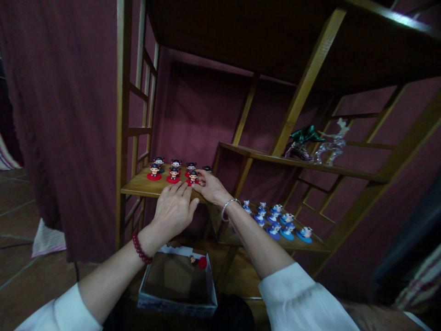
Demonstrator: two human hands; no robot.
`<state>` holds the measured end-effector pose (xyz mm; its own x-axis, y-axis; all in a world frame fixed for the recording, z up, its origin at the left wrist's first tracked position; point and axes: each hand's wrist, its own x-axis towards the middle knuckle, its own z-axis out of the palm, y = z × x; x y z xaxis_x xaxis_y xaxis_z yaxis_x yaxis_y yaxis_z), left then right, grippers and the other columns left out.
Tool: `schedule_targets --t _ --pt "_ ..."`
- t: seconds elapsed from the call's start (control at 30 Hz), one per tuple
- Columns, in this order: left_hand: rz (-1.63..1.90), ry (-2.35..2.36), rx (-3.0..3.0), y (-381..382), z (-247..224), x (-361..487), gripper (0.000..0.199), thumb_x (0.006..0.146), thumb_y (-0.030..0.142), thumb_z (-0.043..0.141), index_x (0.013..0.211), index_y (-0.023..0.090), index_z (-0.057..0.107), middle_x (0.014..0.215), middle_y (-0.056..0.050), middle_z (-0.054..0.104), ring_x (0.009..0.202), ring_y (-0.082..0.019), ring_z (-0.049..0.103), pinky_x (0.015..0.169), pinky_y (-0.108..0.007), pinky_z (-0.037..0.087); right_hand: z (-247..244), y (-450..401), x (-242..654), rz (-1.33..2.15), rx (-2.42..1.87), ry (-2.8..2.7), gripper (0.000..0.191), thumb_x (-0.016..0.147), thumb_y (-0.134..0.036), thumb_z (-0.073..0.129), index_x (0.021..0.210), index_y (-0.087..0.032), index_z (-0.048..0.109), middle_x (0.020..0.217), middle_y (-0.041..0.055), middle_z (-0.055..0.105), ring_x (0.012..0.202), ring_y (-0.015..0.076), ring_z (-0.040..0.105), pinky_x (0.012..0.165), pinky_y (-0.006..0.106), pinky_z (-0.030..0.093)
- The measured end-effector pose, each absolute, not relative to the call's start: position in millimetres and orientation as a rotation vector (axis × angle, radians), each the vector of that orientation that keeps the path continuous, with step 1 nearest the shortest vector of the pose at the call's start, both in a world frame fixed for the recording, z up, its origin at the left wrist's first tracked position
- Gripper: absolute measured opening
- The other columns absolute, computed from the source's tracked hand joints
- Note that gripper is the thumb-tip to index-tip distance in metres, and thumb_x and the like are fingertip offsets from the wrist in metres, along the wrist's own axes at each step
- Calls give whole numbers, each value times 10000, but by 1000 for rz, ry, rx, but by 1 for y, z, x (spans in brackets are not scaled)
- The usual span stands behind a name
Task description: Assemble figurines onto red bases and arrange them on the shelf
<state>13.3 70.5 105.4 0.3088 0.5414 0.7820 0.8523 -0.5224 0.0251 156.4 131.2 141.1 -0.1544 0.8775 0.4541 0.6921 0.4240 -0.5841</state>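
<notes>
Several small black-haired figurines on round bases stand in two rows on the wooden shelf (pixel 136 185). My right hand (pixel 212 187) has its thumb and fingers around the front-row figurine (pixel 193 178) on the right, which has a red base. Its fingers partly hide a back-row figurine (pixel 207 169). My left hand (pixel 175 204) lies open over the shelf's front edge, fingers stretched out together, fingertips close to the same figurine's base. To its left stand two more front-row figurines, one in the middle (pixel 174 174) and one at the end (pixel 155 172).
Below my hands is an open cardboard box (pixel 144 287) with a red-based figurine (pixel 198 261) lying inside. A lower shelf at right holds several blue-based figurines (pixel 274 228). Above them stand a clear glass deer (pixel 332 146) and a green ornament (pixel 305 136). Wooden posts (pixel 310 78) divide the shelving.
</notes>
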Motion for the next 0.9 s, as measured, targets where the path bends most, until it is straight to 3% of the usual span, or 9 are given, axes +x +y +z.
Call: schedule_targets --t 0.9 --pt "-1116 -1203 -2180 65 104 11 400 869 317 408 1136 72 578 1174 -168 602 1120 -266 524 964 -417 355 145 121 157 262 -1354 -1883 529 720 -225 653 1213 -162 474 981 75 657 797 131 614 781 291 496"
